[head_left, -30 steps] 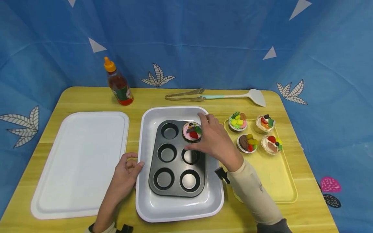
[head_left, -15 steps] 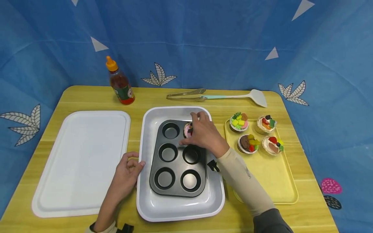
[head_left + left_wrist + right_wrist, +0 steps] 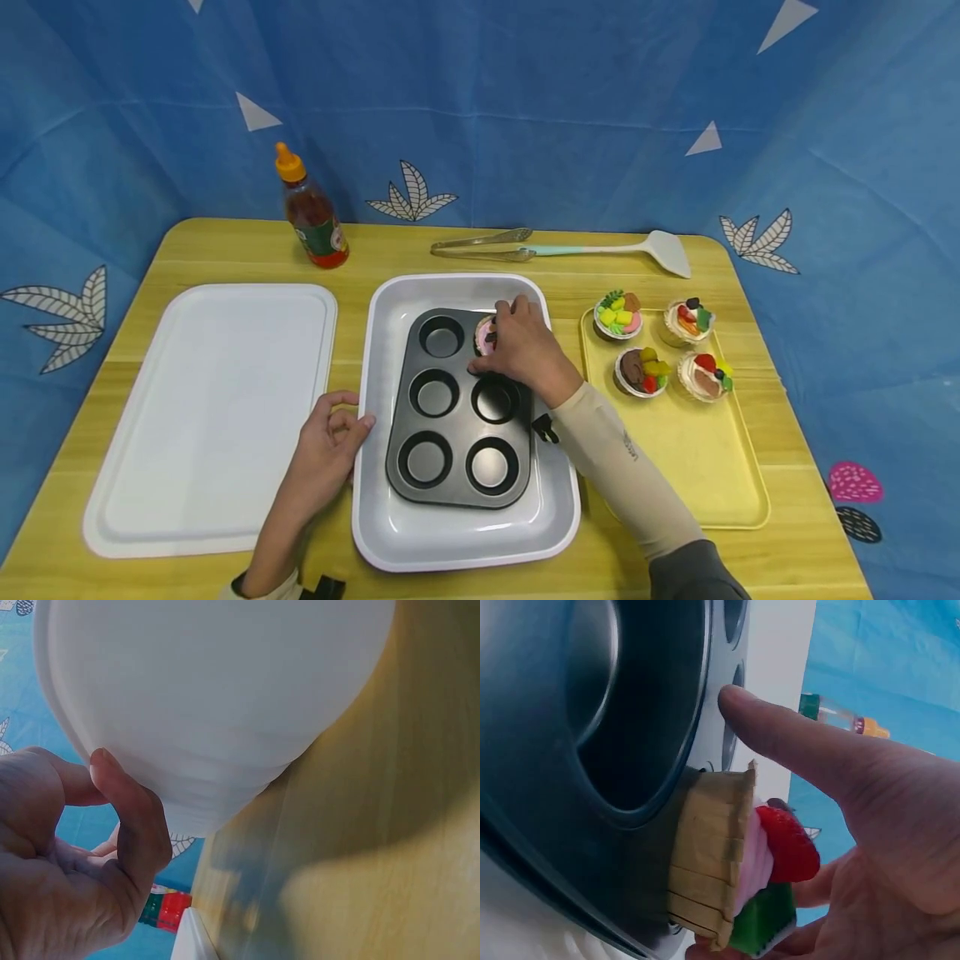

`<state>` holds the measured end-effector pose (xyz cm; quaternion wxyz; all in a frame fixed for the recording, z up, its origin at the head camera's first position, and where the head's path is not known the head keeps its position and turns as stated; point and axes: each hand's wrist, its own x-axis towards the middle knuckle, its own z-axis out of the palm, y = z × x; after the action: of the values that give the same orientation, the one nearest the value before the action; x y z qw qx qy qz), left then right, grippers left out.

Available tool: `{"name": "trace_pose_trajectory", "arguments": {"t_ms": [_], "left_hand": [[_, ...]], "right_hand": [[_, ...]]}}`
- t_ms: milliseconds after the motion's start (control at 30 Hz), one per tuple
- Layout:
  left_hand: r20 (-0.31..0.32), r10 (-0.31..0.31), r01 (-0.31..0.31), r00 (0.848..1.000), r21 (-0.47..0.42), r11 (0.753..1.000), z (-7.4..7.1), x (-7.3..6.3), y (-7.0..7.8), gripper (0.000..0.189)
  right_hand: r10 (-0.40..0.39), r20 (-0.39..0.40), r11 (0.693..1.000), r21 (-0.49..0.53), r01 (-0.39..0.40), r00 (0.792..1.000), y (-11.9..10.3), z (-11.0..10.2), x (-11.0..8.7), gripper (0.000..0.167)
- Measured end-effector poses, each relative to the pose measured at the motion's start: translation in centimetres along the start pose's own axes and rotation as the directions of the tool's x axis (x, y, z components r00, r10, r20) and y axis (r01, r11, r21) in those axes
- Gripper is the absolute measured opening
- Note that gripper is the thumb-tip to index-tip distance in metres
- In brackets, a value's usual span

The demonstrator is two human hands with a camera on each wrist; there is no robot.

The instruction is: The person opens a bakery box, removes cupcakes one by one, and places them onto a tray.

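Observation:
My right hand (image 3: 521,346) reaches over the top right well of the dark muffin tin (image 3: 465,433), its fingers spread around a cupcake (image 3: 712,851). In the right wrist view this cupcake shows a tan wrapper, pink frosting, a red strawberry and a green piece. The thumb stands apart from the wrapper while the other fingers are partly hidden behind the cupcake. The tin lies in a deep white tray (image 3: 465,554). At that tray's left side, my left hand (image 3: 326,446) touches the rim with loosely bent fingers, thumb tip against the edge.
On the right, several decorated cupcakes (image 3: 641,372) stand on or beside a yellow tray (image 3: 697,467). A flat white tray (image 3: 210,417) lies left. Along the back are a sauce bottle (image 3: 318,225), metal tongs (image 3: 480,246) and a white-headed spatula (image 3: 663,252).
My right hand has moved left over the pink cupcake, covering most of it, then lowered slightly with its fingers drawing nearer. My left hand has stayed at the tray rim.

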<state>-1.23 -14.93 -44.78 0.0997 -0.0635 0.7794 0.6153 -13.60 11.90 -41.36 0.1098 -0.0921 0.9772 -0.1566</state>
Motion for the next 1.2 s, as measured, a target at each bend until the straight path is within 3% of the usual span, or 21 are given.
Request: {"name": "trace_pose_trajectory", "arguments": {"t_ms": [300,567,1200], "left_hand": [[-0.003,-0.019,0.019,1.0,0.007,1.0,0.0,0.07,0.05,0.04],[-0.004,-0.033,0.033,0.999,0.013,0.999,0.02,0.11,-0.05,0.04],[-0.007,-0.039,0.039,0.999,0.015,0.999,0.04,0.13,-0.05,0.037]], "right_hand": [[0.01,0.045,0.999,0.038,-0.012,0.999,0.51,0.25,0.18,0.074],[-0.004,0.004,0.997,0.079,0.003,1.0,0.88,0.59,0.56,0.059],[0.009,0.005,0.996,0.092,-0.009,1.0,0.99,0.69,0.86,0.061]]}}
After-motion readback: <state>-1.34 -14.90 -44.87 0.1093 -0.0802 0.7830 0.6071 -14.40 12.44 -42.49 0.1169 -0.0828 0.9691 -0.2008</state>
